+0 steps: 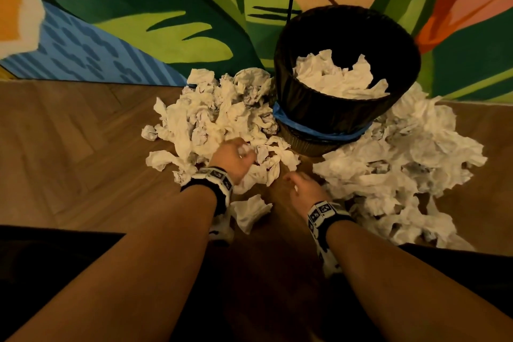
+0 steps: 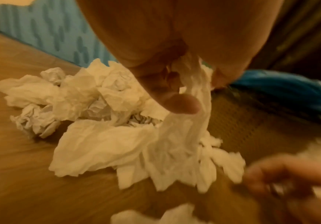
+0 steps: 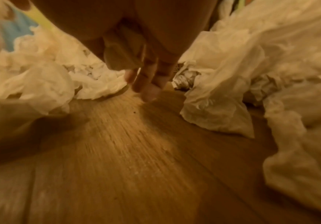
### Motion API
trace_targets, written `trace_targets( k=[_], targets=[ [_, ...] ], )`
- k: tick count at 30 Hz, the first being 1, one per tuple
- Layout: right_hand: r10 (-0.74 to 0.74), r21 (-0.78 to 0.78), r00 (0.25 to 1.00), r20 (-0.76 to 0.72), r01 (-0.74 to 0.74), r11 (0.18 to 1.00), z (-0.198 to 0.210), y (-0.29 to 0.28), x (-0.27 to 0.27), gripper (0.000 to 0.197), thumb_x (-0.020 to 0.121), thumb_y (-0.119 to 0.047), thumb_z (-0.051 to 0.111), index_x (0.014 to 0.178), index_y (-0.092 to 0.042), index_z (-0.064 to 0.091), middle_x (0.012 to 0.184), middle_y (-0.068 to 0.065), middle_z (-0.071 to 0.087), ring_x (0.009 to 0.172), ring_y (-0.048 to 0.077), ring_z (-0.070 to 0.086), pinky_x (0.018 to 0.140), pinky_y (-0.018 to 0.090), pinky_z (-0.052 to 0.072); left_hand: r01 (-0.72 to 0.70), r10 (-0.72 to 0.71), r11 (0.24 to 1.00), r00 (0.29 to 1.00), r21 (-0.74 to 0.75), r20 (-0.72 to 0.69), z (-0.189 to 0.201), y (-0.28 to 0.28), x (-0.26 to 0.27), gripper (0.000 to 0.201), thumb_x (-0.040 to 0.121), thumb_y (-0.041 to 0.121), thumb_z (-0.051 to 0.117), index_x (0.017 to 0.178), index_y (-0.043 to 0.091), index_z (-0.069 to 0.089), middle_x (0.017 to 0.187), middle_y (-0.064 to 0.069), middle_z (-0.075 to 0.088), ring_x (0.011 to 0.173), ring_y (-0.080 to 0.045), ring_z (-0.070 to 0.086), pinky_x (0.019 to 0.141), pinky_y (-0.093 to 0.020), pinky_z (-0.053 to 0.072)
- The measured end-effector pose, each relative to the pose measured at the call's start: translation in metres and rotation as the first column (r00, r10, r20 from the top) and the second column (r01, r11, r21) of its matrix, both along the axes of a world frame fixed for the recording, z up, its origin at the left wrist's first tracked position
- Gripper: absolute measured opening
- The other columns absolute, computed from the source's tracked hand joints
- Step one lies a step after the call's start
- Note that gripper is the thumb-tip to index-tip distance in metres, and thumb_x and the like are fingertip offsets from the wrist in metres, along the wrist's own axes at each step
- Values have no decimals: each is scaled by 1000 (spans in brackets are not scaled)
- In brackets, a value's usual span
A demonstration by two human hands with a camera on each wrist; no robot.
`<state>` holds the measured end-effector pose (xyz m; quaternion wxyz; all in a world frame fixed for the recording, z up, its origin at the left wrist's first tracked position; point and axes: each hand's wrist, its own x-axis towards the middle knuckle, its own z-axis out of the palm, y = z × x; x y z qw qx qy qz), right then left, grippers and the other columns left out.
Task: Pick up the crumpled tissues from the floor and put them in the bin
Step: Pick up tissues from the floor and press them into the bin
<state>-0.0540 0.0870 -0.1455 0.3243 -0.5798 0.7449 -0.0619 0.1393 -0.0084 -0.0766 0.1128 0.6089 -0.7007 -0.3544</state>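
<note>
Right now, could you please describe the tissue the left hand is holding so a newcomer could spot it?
Start at the black bin against the painted wall. The left hand grips one tissue at the pile's near edge; unlike its neighbours, it hangs stretched from the fingers.

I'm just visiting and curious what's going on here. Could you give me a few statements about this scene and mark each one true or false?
1. The left hand grips a tissue. True.
2. The bin is empty. False: white tissues already lie inside it.
3. The right hand holds a bundle of tissues. False: it holds nothing, its fingers over bare wooden floor.
4. Tissue piles lie on both sides of the bin. True: left pile, right pile.
5. The bin lies tipped over. False: it stands upright, opening upward.
</note>
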Motion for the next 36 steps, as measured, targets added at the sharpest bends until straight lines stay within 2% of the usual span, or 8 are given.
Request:
trace_targets(
  k=[5, 11, 15, 21, 25, 29, 33, 36],
  targets=[
    [285, 150, 957, -44, -276, 949, -7, -10, 5, 64, 88, -13, 51, 143, -43, 35, 158, -14, 9, 141, 31, 22, 112, 47, 34, 520, -565, 825, 770, 222, 296, -29, 29, -17, 47, 82, 46, 67, 120, 21, 53, 114, -6, 56, 104, -23, 54, 89, -33, 46],
    [501, 408, 860, -94, -426, 808, -5, -28, 15, 75, 85, -11, 47, 145, -51, 26, 159, -17, -20, 147, 34, -5, 113, 61, 21, 485, -596, 798, 727, 359, 341, -46, 47, -22, 52, 96, 31, 55, 144, 19, 39, 133, -10, 50, 117, -31, 53, 87, -32, 40],
    [524, 395, 845, -107, -448, 802, -1, -28, 15, 68, 90, -17, 42, 150, -40, 21, 162, -16, -2, 146, 34, 3, 115, 55, 24, 418, -575, 802, 733, 427, 363, -53, 42, -23, 39, 102, 26, 45, 139, 13, 49, 134, -14, 55, 121, -29, 53, 99, -34, 40],
    [229, 194, 968, -101, -206, 959, 2, -22, 7, 24, 95, -22, 56, 112, -30, 70, 118, 3, 66, 104, 21, 62, 93, 35, 52, 378, -570, 806, 703, 454, 426, -50, 33, -21, 37, 101, 26, 47, 132, 8, 56, 137, -13, 54, 125, -28, 51, 106, -34, 40],
    [-58, 74, 998, 11, 57, 996, 5, -15, -3, 29, 93, -7, 58, 113, -26, 68, 122, 4, 62, 108, 19, 59, 88, 24, 45, 279, -427, 874, 831, 398, 357, -35, 29, -21, 58, 91, 16, 63, 143, 9, 40, 146, -11, 42, 131, -31, 43, 102, -35, 39],
    [-31, 73, 996, -83, 37, 997, 19, -18, -11, 29, 101, -14, 46, 124, -15, 63, 129, 10, 55, 119, 25, 52, 99, 31, 41, 236, -317, 915, 923, 328, 220, -22, 25, -16, 50, 94, 7, 48, 142, 16, 37, 135, -11, 55, 122, -27, 53, 89, -29, 45],
    [-55, -24, 989, -140, 52, 998, 45, -17, -11, 41, 103, -39, 37, 104, -9, 65, 103, 11, 62, 99, 26, 58, 79, 31, 41, 163, -187, 969, 975, 184, 123, 3, 16, -20, 56, 94, -2, 41, 144, 23, 35, 129, -7, 57, 113, -29, 60, 77, -32, 52],
    [-51, -97, 995, -85, 42, 994, 67, -24, -10, 28, 94, -39, 51, 75, -19, 56, 85, 6, 57, 87, 27, 58, 70, 28, 40, 111, -111, 993, 994, 37, 4, 26, 1, -22, 35, 101, 13, 37, 133, 20, 49, 107, -9, 61, 80, -27, 65, 72, -35, 54]
  ],
)
